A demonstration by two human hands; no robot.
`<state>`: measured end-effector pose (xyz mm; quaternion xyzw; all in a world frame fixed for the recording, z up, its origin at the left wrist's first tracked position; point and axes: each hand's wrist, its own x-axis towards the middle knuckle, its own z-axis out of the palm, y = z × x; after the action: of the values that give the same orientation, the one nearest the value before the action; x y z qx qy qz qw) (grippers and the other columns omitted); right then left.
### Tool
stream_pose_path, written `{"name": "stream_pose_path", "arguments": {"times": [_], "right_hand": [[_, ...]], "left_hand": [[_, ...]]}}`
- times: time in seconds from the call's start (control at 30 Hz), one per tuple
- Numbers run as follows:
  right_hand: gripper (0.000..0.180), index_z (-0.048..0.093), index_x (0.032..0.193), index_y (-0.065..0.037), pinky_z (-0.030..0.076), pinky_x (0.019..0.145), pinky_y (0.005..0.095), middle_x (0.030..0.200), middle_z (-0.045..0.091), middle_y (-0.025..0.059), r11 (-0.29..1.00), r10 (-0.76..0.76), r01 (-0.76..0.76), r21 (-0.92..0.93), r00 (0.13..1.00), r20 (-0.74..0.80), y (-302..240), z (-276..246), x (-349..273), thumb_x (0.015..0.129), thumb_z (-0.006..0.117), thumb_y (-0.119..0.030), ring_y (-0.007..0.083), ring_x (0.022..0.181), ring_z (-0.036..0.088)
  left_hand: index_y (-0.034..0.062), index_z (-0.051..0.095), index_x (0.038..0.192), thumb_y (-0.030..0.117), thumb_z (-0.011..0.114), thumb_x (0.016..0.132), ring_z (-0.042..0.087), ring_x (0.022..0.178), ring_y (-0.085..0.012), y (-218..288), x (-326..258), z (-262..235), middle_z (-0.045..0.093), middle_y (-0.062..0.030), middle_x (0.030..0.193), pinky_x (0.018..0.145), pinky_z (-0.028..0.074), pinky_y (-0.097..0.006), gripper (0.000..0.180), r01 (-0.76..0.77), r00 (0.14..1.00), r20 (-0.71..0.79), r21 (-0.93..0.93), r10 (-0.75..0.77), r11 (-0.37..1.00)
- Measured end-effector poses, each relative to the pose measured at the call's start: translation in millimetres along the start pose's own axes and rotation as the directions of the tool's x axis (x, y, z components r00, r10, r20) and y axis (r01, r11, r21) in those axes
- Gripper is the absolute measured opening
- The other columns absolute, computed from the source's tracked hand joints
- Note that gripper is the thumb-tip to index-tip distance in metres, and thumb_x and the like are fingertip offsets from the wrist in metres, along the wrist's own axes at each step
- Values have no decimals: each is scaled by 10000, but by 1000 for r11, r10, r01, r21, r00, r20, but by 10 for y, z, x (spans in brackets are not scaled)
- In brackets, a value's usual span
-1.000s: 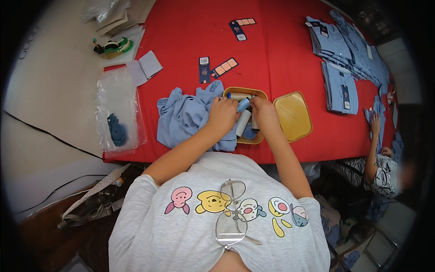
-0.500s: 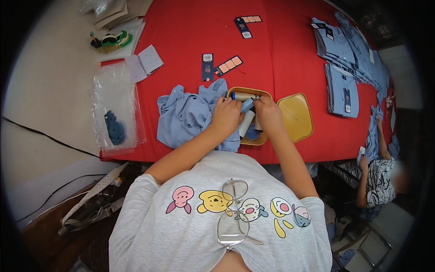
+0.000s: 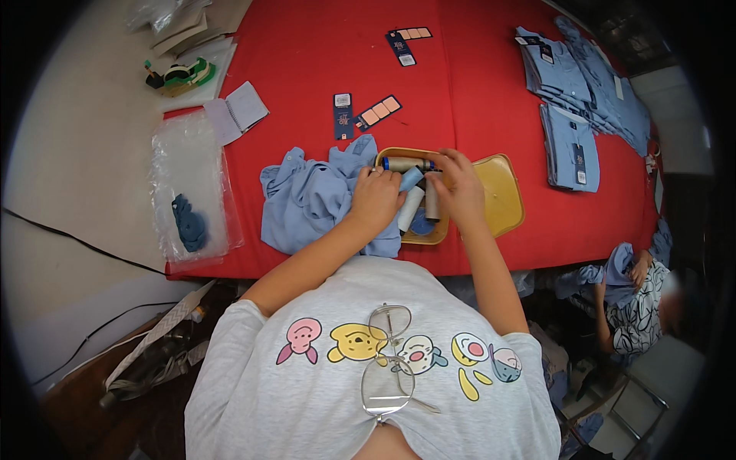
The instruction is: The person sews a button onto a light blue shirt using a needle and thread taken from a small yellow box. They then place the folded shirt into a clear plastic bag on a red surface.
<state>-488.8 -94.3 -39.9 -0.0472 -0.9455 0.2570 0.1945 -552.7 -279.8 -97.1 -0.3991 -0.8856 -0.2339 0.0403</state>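
An open yellow plastic box [image 3: 432, 234] holds several thread spools. Among them are a light blue spool [image 3: 412, 179], a white spool [image 3: 412, 208], a grey-brown spool [image 3: 432, 201] and a beige spool [image 3: 404, 163]. My left hand [image 3: 376, 201] lies over the box's left rim, fingers curled, beside the light blue spool; what they grip is hidden. Over the right rim hovers my right hand [image 3: 462, 192], thumb and fingers apart, with nothing visible between them. Bunched against the box's left side is a light blue shirt [image 3: 310, 195].
The yellow lid [image 3: 502, 195] lies right of the box. Beyond are hang tags [image 3: 343, 116] and folded blue shirts [image 3: 569, 146]. Leftward sit plastic bags [image 3: 207, 165], a dark blue bundle [image 3: 188, 224], a notebook [image 3: 239, 111] and a tape dispenser [image 3: 188, 75]. Another person [image 3: 636, 307] handles blue cloth.
My right hand has lifted off the light blue spool and its fingers have spread. The left hand has stayed by the box rim. At right, the other person's cloth and hands have moved.
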Motion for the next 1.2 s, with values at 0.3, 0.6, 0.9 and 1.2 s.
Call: {"name": "stream_pose_path", "arguments": {"times": [0.3, 0.6, 0.9, 1.2], "right_hand": [[417, 608, 1284, -39, 489, 951, 480, 1194, 631, 194, 553, 661, -699, -453, 699, -273, 1564, -410, -1195, 941, 681, -265, 369, 1134, 597], [259, 596, 1129, -6, 527, 800, 420, 1023, 659, 180, 559, 787, -826, 71, 502, -359, 1998, -482, -1461, 977, 641, -211, 335, 951, 653], [303, 641, 1158, -41, 510, 699, 252, 929, 630, 44, 881, 417, -263, 393, 824, -383, 20, -959, -654, 873, 686, 53, 133, 815, 616], [373, 663, 1160, -27, 536, 667, 360, 930, 566, 82, 952, -306, 307, 0, 949, 73, -856, 214, -706, 789, 688, -48, 249, 834, 628]], "left_hand": [[173, 602, 1353, 203, 753, 833, 601, 1082, -262, 92, 24, -133, 608, -96, 1112, 1024, 394, -466, 542, -105, 994, -35, 52, 107, 993], [161, 634, 1323, 160, 681, 878, 622, 1112, -303, 30, 334, 30, 590, -106, 1271, 988, 471, -421, 448, -308, 946, 133, 100, 294, 946], [107, 662, 1229, 172, 767, 778, 603, 1117, -297, 3, -92, -718, 606, -87, 1217, 997, 488, -420, 468, -140, 982, 119, -90, 150, 986], [-21, 704, 936, 88, 665, 716, 618, 824, -274, -309, -975, -1985, 596, -122, 824, 794, 504, -347, 249, 274, 885, 465, -539, 9, 796]]}}
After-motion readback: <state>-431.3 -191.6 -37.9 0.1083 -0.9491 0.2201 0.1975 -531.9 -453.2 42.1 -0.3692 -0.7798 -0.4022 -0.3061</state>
